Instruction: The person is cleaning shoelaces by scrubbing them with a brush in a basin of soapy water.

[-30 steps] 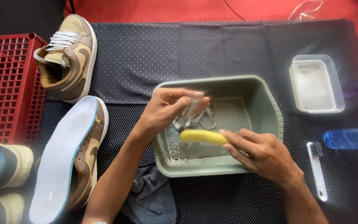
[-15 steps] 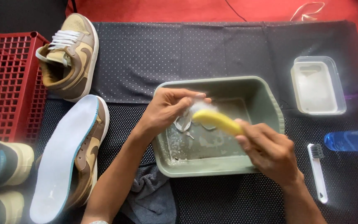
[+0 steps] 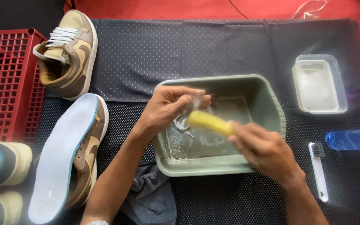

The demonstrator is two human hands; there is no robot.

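Note:
My left hand (image 3: 169, 106) pinches a bunched white shoelace (image 3: 188, 118) over a grey-green plastic basin (image 3: 271, 108) that holds shallow soapy water. My right hand (image 3: 265, 152) grips a yellow-handled brush (image 3: 210, 122), its head pressed against the lace at my left fingertips. Both hands are inside the basin's rim. The brush and right hand are blurred by motion.
A tan and brown sneaker (image 3: 69, 54) stands upright at the upper left; its mate (image 3: 69, 154) lies on its side, pale sole showing. A red plastic crate (image 3: 5, 83) is far left. A grey cloth (image 3: 151, 196), white toothbrush (image 3: 318, 171), clear lidded box (image 3: 319, 85) and blue bottle (image 3: 353, 138) surround the basin.
My right hand has moved the yellow brush up from the basin's lower middle to the lace at my left fingers. The left hand stays nearly still.

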